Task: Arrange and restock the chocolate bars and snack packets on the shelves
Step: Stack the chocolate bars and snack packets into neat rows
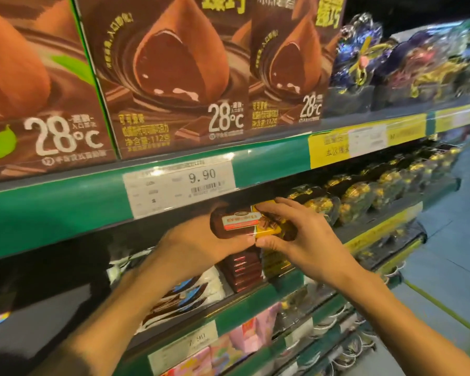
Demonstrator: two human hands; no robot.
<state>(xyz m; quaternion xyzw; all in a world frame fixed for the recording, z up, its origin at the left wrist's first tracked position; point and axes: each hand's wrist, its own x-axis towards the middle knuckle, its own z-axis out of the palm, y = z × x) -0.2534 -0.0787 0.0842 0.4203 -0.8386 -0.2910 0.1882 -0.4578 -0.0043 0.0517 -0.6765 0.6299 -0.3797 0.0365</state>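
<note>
My left hand grips a brown chocolate bar with a red and white label, held just under the green shelf edge. My right hand pinches a yellow chocolate bar that sits against the brown one, thumb below and fingers over the top. Beneath both hands, a stack of dark red chocolate bars lies on the second shelf beside dark bars with gold lettering.
Large brown truffle boxes fill the top shelf above a 9.90 price tag. Gold-wrapped chocolates line the second shelf to the right. Blue-and-white packets lie left of the stack. Pink packets fill the shelf below.
</note>
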